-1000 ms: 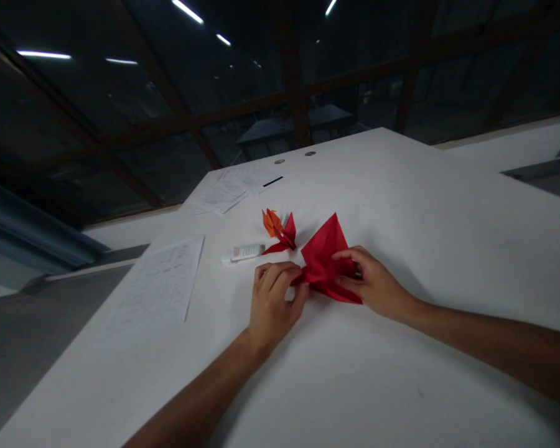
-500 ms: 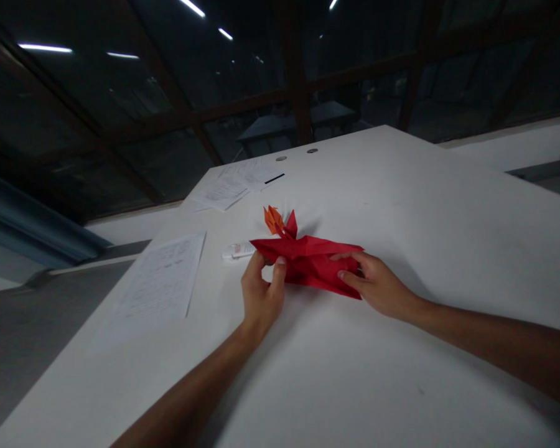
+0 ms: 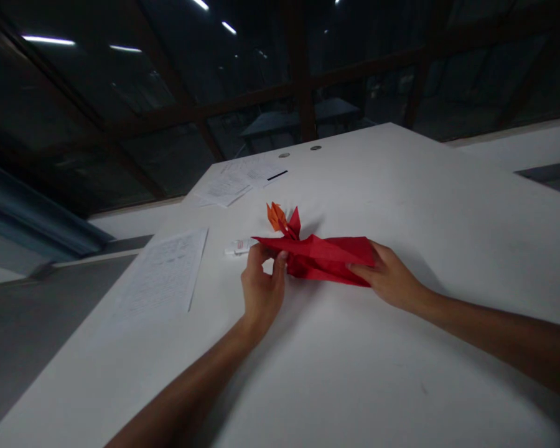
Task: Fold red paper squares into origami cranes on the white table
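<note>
A creased sheet of red origami paper point(image 3: 324, 255) is held just above the table, folded lengthwise with its lower flap hanging toward me. My left hand point(image 3: 264, 280) pinches its left end between thumb and fingers. At the right end my right hand point(image 3: 392, 274) grips it, thumb on the near face and the other fingers behind the paper. Right behind the sheet stand a small folded red paper piece point(image 3: 295, 223) and an orange origami piece point(image 3: 276, 216). Partly covered by my left hand and the sheet, a white tube point(image 3: 237, 247) with red print lies to the left.
A printed sheet point(image 3: 168, 267) lies on the white table point(image 3: 354, 373) near its left edge. More printed papers point(image 3: 236, 180) overlap toward the far end, by two round metal discs point(image 3: 284, 155). Dark windows rise behind, and a blue curtain point(image 3: 28, 214) hangs at the left.
My right hand has shifted slightly outward to the paper's right end, its fingers now behind the sheet. The paper's opening has narrowed. My left hand keeps its pinch.
</note>
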`<action>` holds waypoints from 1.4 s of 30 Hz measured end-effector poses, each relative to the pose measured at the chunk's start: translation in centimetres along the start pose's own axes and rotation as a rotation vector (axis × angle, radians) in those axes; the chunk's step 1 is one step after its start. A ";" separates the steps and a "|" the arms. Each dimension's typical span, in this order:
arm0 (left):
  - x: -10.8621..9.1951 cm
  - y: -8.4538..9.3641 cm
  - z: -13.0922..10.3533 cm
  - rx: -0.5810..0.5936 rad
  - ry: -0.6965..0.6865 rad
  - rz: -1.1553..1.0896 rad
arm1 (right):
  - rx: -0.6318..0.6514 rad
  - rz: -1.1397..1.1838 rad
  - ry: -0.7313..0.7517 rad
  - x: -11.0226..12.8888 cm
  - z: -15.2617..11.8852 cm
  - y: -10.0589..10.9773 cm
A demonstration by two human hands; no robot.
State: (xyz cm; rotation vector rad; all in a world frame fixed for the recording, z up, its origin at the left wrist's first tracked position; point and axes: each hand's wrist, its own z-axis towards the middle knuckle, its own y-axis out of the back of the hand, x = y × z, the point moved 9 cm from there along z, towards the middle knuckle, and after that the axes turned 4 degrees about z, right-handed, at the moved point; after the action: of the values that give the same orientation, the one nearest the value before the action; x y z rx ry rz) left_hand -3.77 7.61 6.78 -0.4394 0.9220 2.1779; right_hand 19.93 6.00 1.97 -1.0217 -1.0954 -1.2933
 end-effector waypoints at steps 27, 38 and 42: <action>-5.2 -1.4 -2.2 0.191 -0.568 0.218 | 0.184 0.248 -0.298 -1.4 -0.6 -1.9; -4.3 -1.6 -1.9 0.190 -0.484 0.198 | 0.084 0.267 -0.402 -2.6 -0.9 -1.3; -3.0 -1.5 -1.2 0.169 -0.393 0.212 | 0.088 0.238 -0.420 -2.7 -1.1 -1.1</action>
State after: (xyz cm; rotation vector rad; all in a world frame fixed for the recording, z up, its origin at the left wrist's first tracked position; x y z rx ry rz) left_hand -0.62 6.05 6.88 0.1732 0.9501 2.2382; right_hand 18.91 5.48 -0.96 -1.3492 -1.2847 -0.8520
